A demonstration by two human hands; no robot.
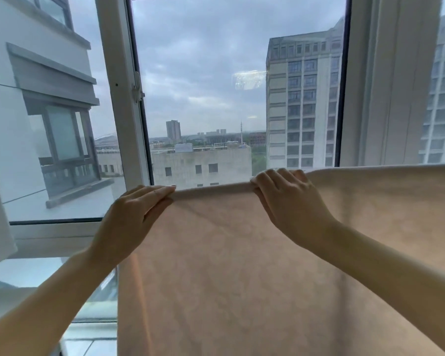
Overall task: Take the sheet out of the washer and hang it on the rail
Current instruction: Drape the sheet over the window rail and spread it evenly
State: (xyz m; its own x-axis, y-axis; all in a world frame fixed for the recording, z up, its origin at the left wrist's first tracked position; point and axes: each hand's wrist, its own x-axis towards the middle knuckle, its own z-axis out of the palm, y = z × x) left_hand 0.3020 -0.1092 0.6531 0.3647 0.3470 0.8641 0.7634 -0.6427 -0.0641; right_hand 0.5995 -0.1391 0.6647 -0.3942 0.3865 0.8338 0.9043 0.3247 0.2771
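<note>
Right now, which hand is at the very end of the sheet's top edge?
The left hand, pinching the left end of the sheet; the right hand grips farther along.

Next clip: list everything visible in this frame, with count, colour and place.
sheet: one, pale peach, hanging from a top fold across the centre and right
rail: none visible; perhaps hidden under the fold
window frame: one, white, behind the sheet
latch: one, white, on the frame's upright
buildings: several, grey and white, outside the glass
left hand: one, pinches the fold's left end
right hand: one, fingers curled over the top of the fold
</note>
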